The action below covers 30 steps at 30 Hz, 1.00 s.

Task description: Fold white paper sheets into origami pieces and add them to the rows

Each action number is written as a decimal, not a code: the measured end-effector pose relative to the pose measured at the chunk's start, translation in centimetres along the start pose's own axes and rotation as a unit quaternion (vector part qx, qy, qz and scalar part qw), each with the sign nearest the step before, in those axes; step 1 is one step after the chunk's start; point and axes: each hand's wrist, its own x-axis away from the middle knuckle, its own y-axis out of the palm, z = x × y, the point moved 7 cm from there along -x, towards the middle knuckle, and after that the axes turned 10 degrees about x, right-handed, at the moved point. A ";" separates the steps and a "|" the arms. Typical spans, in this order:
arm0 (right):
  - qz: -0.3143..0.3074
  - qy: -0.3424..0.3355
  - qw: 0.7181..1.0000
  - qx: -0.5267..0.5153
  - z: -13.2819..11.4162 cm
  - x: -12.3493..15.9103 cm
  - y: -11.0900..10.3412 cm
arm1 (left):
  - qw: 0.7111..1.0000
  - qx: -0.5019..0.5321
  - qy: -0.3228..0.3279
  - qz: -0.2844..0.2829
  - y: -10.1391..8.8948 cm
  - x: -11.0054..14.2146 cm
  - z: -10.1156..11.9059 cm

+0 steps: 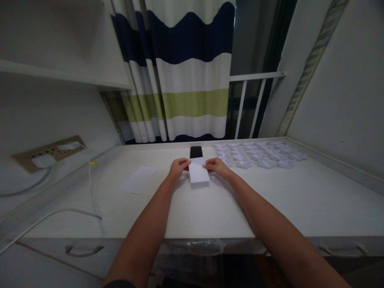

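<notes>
A small white sheet of paper (199, 173) lies in the middle of the white desk (210, 208), its far end lifted a little. My left hand (178, 167) pinches the sheet's far left corner. My right hand (216, 166) pinches its far right corner. Both arms reach straight out from the near edge. A black phone (196, 151) lies flat just beyond the sheet. A second flat white sheet (139, 179) rests on the desk to the left of my left hand.
Several small folded white paper pieces (259, 155) are spread over the far right of the desk. White cables (90, 188) run from a wall socket panel (48, 154) at the left. A striped curtain (186, 72) and a white railing (255, 76) stand behind.
</notes>
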 end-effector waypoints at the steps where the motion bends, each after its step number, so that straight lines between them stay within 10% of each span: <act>1: 0.003 0.000 1.000 -0.001 0.0 0.0 0.0 | 1.000 0.002 -0.003 -0.002 0.0 0.1 0.0; 30: 0.071 -0.021 0.997 -0.021 0.5 -0.6 -1.2 | 0.999 0.013 -0.037 -0.011 0.1 -0.4 -1.1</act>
